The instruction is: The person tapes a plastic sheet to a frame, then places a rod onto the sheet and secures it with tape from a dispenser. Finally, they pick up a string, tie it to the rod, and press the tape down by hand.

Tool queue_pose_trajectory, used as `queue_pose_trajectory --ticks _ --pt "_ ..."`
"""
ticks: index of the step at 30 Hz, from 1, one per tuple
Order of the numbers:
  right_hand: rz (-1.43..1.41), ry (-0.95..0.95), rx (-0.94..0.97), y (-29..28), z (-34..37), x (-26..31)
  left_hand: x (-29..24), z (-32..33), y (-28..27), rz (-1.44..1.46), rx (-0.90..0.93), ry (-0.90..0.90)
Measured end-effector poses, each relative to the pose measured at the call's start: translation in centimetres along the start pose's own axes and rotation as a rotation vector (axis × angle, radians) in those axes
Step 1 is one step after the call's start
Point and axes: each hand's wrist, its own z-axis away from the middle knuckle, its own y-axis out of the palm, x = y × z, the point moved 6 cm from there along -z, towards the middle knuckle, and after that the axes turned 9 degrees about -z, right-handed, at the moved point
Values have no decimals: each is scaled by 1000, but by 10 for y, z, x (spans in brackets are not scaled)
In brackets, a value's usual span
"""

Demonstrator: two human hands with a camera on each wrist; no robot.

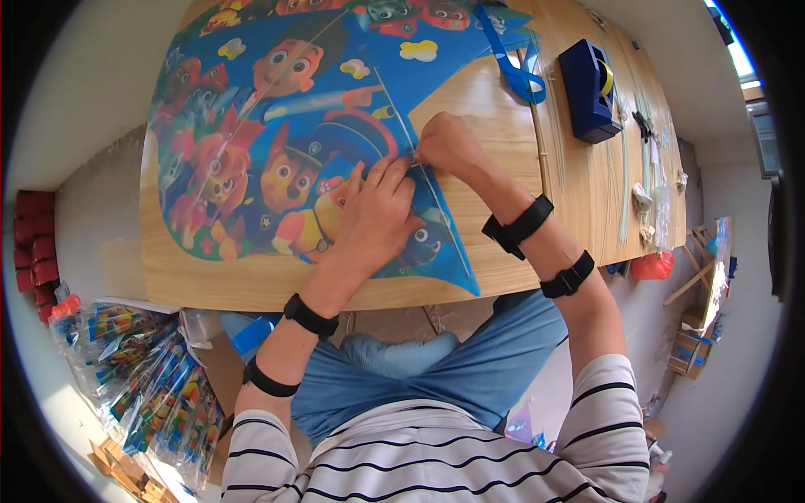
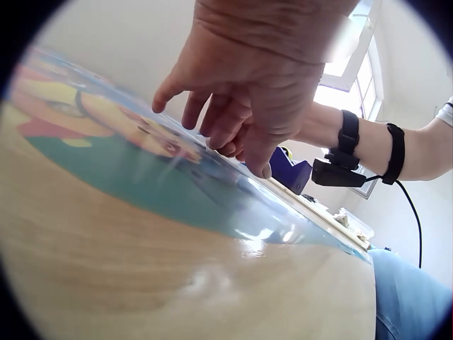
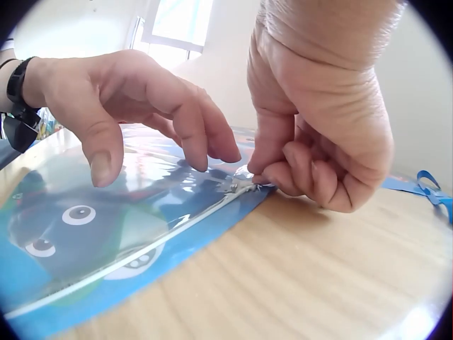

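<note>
A blue cartoon-printed kite (image 1: 277,151) of thin, shiny sheet lies spread over the wooden table. Along its right edge runs a thin white rod (image 3: 134,255), with a small clear and whitish fitting (image 3: 237,184) partway along it. My right hand (image 1: 453,144) pinches at that fitting between thumb and curled fingers, which partly hide it. Reaching over the kite from the near side, my left hand (image 1: 377,214) has its fingers loosely extended, the fingertips close to the same spot. The left thumb (image 3: 102,166) stands apart from the fingers.
Beyond my right hand stands a dark blue tape dispenser (image 1: 587,92), with a blue ribbon (image 1: 516,75) left of it. Thin rods (image 1: 625,176) lie along the table's right side. Packaged printed pieces (image 1: 151,377) are heaped at the lower left, below the table edge.
</note>
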Motion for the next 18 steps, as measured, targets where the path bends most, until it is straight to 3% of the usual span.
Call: queue_pose_trajectory --ticks 8,11,14,18 --pt "11 49 76 -6 5 7 1 -6 7 -46 41 -12" --pt "-392 192 263 -11 8 -8 -1 -6 6 -59 54 -21" --pt "-743 309 335 -17 23 -15 0 -6 6 -60 47 -24" --pt "-623 211 13 -47 25 -20 -1 -5 7 -82 13 -11"
